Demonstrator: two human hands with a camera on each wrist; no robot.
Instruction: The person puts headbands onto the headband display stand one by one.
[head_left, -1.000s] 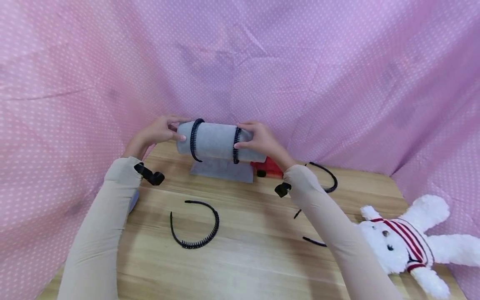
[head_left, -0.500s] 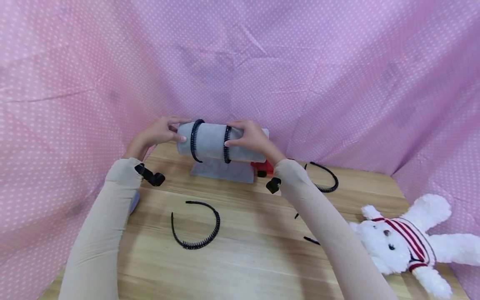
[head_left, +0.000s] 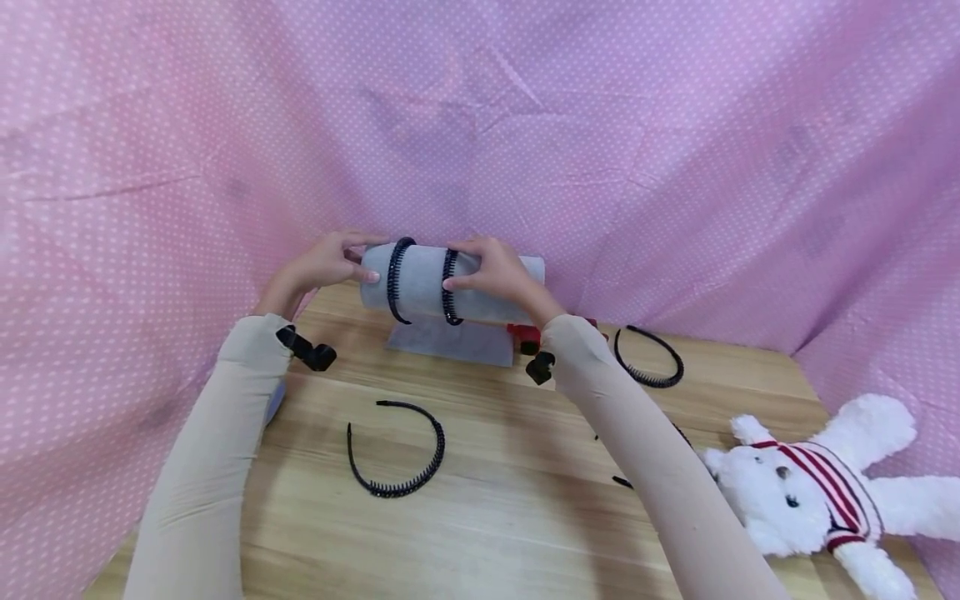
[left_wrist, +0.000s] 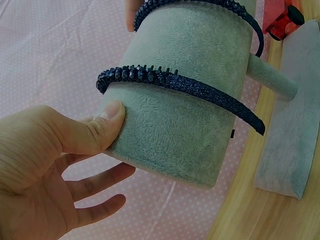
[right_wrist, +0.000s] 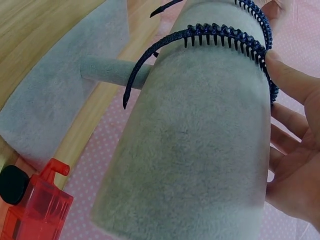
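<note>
A grey plush-covered headband stand stands at the back of the table, its roll lying sideways on a post and flat base. Two dark toothed headbands sit over the roll. My left hand grips the roll's left end, thumb in front and fingers behind. Just right of that thumb sits the left headband, apart from it. My right hand holds the right headband near the roll's middle, thumb against its band and fingers behind the roll.
Another dark headband lies on the wooden table in front, and one more at the back right. My right forearm partly covers another dark piece. A white plush toy lies at right. A red see-through bottle with black cap stands beside the base.
My right hand has slid the right headband leftward along the roll, closer to the left headband. My left hand has kept its hold on the roll's left end.
</note>
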